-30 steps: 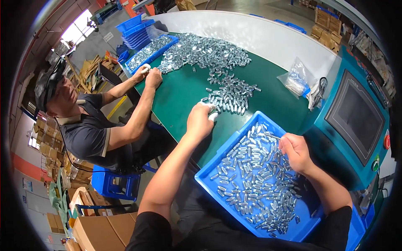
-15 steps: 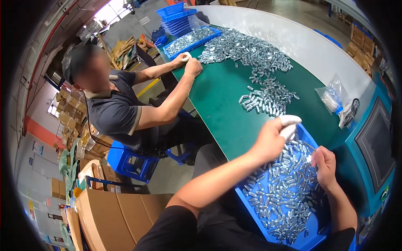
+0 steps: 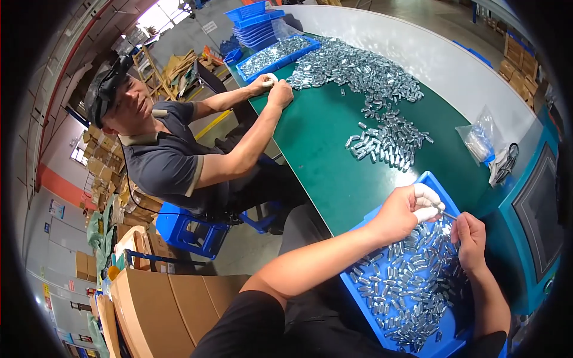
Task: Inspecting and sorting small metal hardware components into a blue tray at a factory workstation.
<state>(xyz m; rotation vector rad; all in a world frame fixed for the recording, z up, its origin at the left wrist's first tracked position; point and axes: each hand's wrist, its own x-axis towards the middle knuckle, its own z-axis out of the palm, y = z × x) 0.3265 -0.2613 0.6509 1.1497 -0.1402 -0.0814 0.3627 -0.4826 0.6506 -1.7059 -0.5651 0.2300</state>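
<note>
My left hand (image 3: pixel 401 216), with white covers on the thumb and fingers, pinches a small metal part (image 3: pixel 440 206) above the blue tray (image 3: pixel 371 317). Most of that part is hidden by the fingertips. A thin metal rod (image 3: pixel 449 215) is held in the closed fingers of my right hand (image 3: pixel 471 240), its far end meeting the part at my left fingertips. Below both hands, many loose shiny metal pieces (image 3: pixel 406 292), short and cylindrical, lie in the tray.
More metal pieces (image 3: pixel 358 68) are heaped along the green table (image 3: pixel 316 137). Across to the left, a co-worker's hands (image 3: pixel 276 89) work beside another filled blue tray (image 3: pixel 277 56). A plastic bag (image 3: pixel 477 140) and a teal machine (image 3: pixel 519 238) stand right. Cardboard (image 3: pixel 179 310) is at lower left.
My left hand has come right and down to the end of the rod, and its fingertips now close there. My right hand keeps its hold on the rod. The view has shifted slightly.
</note>
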